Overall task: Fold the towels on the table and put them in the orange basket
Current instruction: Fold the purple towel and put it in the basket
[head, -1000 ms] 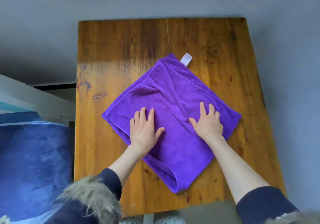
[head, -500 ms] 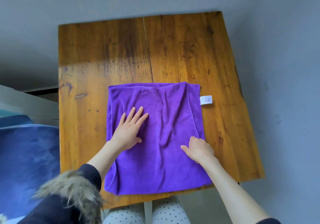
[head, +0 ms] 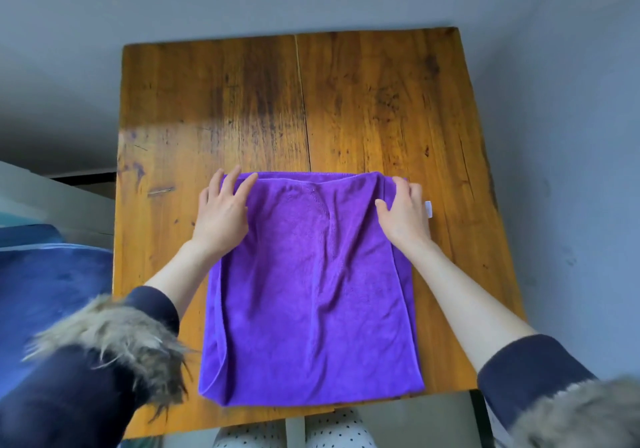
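Note:
A purple towel (head: 311, 295) lies folded as a tall rectangle on the near half of the wooden table (head: 363, 101), its near edge at the table's front edge. A small white label (head: 428, 209) sticks out on its right side. My left hand (head: 223, 213) rests on the towel's far left corner, fingers spread. My right hand (head: 405, 213) sits on the far right corner, fingers curled over the edge; whether it pinches the cloth I cannot tell. No orange basket is in view.
Grey wall surrounds the table at the back and right. A blue cushioned surface (head: 48, 291) and a pale ledge (head: 52, 194) lie to the left. Fur-trimmed dark sleeves and dotted trousers (head: 287, 430) fill the near edge.
The towel was turned from a diamond to square with the table. Both hands have slid from the towel's middle up to its two far corners.

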`<state>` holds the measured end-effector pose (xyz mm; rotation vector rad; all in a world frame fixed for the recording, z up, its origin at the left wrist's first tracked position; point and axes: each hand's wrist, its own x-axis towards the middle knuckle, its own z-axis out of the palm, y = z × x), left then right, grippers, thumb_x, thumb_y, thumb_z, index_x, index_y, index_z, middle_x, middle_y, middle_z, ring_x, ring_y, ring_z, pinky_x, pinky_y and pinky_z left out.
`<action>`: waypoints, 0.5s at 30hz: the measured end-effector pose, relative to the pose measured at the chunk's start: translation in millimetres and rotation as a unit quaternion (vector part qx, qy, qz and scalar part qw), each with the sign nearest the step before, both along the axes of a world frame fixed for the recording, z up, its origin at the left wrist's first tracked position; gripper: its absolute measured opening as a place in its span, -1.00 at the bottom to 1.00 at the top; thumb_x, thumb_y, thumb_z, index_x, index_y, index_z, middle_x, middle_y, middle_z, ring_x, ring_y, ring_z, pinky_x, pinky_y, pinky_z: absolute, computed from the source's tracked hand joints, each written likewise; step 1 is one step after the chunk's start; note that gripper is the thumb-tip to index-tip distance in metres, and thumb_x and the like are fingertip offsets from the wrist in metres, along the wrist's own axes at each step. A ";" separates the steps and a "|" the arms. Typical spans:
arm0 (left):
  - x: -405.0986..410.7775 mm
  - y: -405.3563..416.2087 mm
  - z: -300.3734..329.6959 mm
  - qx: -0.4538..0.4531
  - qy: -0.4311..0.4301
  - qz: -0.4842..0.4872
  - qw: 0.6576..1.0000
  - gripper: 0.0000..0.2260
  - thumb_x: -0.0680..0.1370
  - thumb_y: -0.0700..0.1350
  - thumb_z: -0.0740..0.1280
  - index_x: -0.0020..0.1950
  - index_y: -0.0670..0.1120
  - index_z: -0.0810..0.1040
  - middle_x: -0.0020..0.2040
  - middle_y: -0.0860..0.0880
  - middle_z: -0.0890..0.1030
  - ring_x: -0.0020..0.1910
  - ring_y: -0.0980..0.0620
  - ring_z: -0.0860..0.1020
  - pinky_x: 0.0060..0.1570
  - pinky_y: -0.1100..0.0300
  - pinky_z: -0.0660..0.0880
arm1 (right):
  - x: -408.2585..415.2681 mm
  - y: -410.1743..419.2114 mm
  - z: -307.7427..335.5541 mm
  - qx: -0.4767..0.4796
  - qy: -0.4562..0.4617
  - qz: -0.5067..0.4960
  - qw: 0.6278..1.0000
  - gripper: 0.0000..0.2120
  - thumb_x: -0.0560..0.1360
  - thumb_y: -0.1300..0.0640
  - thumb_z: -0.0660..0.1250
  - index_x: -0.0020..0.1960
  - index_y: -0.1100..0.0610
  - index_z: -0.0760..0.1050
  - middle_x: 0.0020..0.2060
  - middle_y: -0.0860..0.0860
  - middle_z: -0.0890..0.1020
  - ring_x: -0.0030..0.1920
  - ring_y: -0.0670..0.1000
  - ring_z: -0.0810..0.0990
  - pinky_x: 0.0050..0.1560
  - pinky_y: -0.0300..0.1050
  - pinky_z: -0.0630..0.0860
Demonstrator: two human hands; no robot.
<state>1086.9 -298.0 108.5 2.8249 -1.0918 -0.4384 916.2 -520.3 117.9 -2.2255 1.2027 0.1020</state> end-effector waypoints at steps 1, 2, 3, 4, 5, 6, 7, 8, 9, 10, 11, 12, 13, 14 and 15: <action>3.6 -1.0 -1.0 0.003 0.000 -0.003 1.000 -0.46 0.51 -0.28 0.23 0.48 -0.09 0.22 0.46 -0.15 0.26 0.45 -0.21 0.14 0.32 -0.12 0.16 | 6.0 -1.0 -2.1 -0.024 0.014 0.036 0.999 -0.50 0.56 0.13 0.21 0.46 0.14 0.17 0.40 0.14 0.24 0.35 0.20 0.28 0.28 0.09 0.29; 5.8 -1.8 -1.7 0.000 -0.001 -0.003 1.000 -0.49 0.52 -0.25 0.25 0.47 -0.10 0.25 0.41 -0.14 0.34 0.42 -0.18 0.20 0.31 -0.09 0.16 | 10.8 -1.1 -4.5 -0.053 0.033 0.085 0.994 -0.49 0.57 0.14 0.18 0.49 0.11 0.12 0.46 0.12 0.17 0.40 0.20 0.20 0.31 0.13 0.25; 6.7 -2.1 -1.9 -0.005 -0.004 0.001 1.000 -0.52 0.52 -0.23 0.26 0.44 -0.10 0.29 0.34 -0.14 0.41 0.38 -0.17 0.26 0.29 -0.06 0.16 | 14.7 -0.5 -6.9 -0.080 0.053 0.139 0.986 -0.48 0.59 0.15 0.14 0.50 0.07 0.08 0.49 0.08 0.11 0.45 0.17 0.11 0.33 0.19 0.21; 6.4 -1.9 -1.9 -0.010 -0.007 0.007 1.000 -0.55 0.52 -0.21 0.27 0.40 -0.10 0.34 0.26 -0.15 0.46 0.32 -0.17 0.32 0.27 -0.06 0.16 | 18.0 0.4 -9.5 -0.100 0.069 0.190 0.974 -0.49 0.59 0.16 0.11 0.51 0.04 0.07 0.51 0.05 0.09 0.48 0.14 0.05 0.35 0.22 0.16; 5.5 -1.5 -1.9 -0.013 -0.012 0.014 1.000 -0.60 0.51 -0.19 0.28 0.36 -0.09 0.38 0.20 -0.15 0.49 0.26 -0.17 0.36 0.25 -0.05 0.16 | 21.2 1.4 -11.9 -0.111 0.081 0.230 0.963 -0.49 0.60 0.17 0.10 0.51 0.04 0.07 0.51 0.03 0.10 0.49 0.11 0.01 0.37 0.24 0.11; 4.5 -0.9 -1.9 -0.011 -0.014 0.020 1.000 -0.63 0.51 -0.17 0.29 0.33 -0.09 0.41 0.15 -0.15 0.50 0.22 -0.17 0.38 0.24 -0.06 0.17 | 24.5 2.6 -13.8 -0.118 0.088 0.258 0.955 -0.51 0.60 0.17 0.10 0.50 0.05 0.09 0.50 0.03 0.15 0.50 0.09 0.02 0.39 0.24 0.07; 3.6 0.0 -2.0 -0.005 -0.013 0.025 1.000 -0.65 0.51 -0.16 0.30 0.30 -0.08 0.43 0.13 -0.14 0.49 0.19 -0.17 0.38 0.23 -0.06 0.17 | 27.1 3.4 -15.1 -0.126 0.090 0.273 0.950 -0.54 0.59 0.16 0.11 0.48 0.07 0.16 0.46 0.04 0.23 0.48 0.09 0.07 0.39 0.23 0.05; 2.6 1.0 -1.8 0.000 -0.008 0.029 1.000 -0.67 0.51 -0.14 0.31 0.28 -0.08 0.45 0.10 -0.14 0.49 0.17 -0.16 0.39 0.22 -0.05 0.17 | 29.1 3.8 -16.0 -0.142 0.087 0.281 0.945 -0.60 0.59 0.16 0.13 0.42 0.09 0.25 0.38 0.06 0.33 0.43 0.09 0.16 0.39 0.22 0.05; 2.6 1.8 -1.3 -0.001 -0.001 0.034 0.999 -0.71 0.51 -0.13 0.32 0.23 -0.09 0.48 0.07 -0.13 0.48 0.16 -0.15 0.39 0.20 -0.05 0.19 | 30.6 3.7 -16.0 -0.166 0.081 0.284 0.941 -0.67 0.58 0.15 0.14 0.34 0.11 0.34 0.29 0.07 0.42 0.36 0.09 0.25 0.38 0.18 0.07; 3.5 2.8 -0.5 -0.010 0.009 0.040 0.999 -0.75 0.51 -0.12 0.33 0.18 -0.10 0.51 0.04 -0.13 0.47 0.13 -0.15 0.39 0.17 -0.04 0.21 | 31.7 2.8 -15.4 -0.192 0.076 0.282 0.937 -0.73 0.58 0.13 0.15 0.26 0.12 0.41 0.20 0.08 0.47 0.28 0.09 0.31 0.36 0.15 0.09; 5.0 3.9 0.9 -0.028 0.023 0.047 0.998 -0.78 0.51 -0.12 0.35 0.13 -0.12 0.54 0.01 -0.14 0.46 0.11 -0.15 0.40 0.14 -0.04 0.25 | 32.1 1.2 -14.4 -0.209 0.071 0.275 0.936 -0.76 0.57 0.09 0.16 0.19 0.13 0.46 0.14 0.07 0.50 0.23 0.09 0.35 0.33 0.12 0.10; 7.2 5.5 2.9 -0.055 0.047 0.057 0.996 -0.80 0.50 -0.13 0.36 0.09 -0.15 0.55 -0.01 -0.14 0.45 0.07 -0.15 0.42 0.10 -0.03 0.30 | 31.9 -1.1 -13.0 -0.218 0.067 0.265 0.937 -0.75 0.56 0.05 0.18 0.15 0.14 0.49 0.10 0.07 0.52 0.20 0.09 0.36 0.32 0.10 0.10; 9.8 6.9 5.8 -0.088 0.075 0.071 0.991 -0.82 0.50 -0.13 0.38 0.05 -0.17 0.56 -0.03 -0.13 0.44 0.03 -0.14 0.44 0.05 0.00 0.36 | 31.0 -3.9 -11.3 -0.220 0.065 0.253 0.940 -0.73 0.55 0.00 0.20 0.11 0.14 0.51 0.08 0.07 0.53 0.19 0.09 0.37 0.31 0.10 0.09; 12.7 8.4 8.7 -0.117 0.102 0.088 0.984 -0.84 0.49 -0.12 0.39 0.00 -0.18 0.57 -0.05 -0.11 0.44 -0.03 -0.10 0.45 0.00 0.04 0.38 | 29.1 -7.3 -9.6 -0.222 0.064 0.239 0.943 -0.71 0.54 -0.04 0.22 0.09 0.15 0.53 0.06 0.07 0.54 0.18 0.09 0.38 0.30 0.10 0.09; 15.9 9.8 11.8 -0.136 0.123 0.106 0.977 -0.86 0.48 -0.11 0.40 -0.06 -0.17 0.57 -0.08 -0.09 0.45 -0.08 -0.07 0.45 -0.05 0.10 0.37 | 26.4 -11.0 -7.6 -0.226 0.062 0.225 0.946 -0.69 0.53 -0.07 0.22 0.06 0.15 0.54 0.05 0.06 0.55 0.17 0.09 0.39 0.30 0.11 0.09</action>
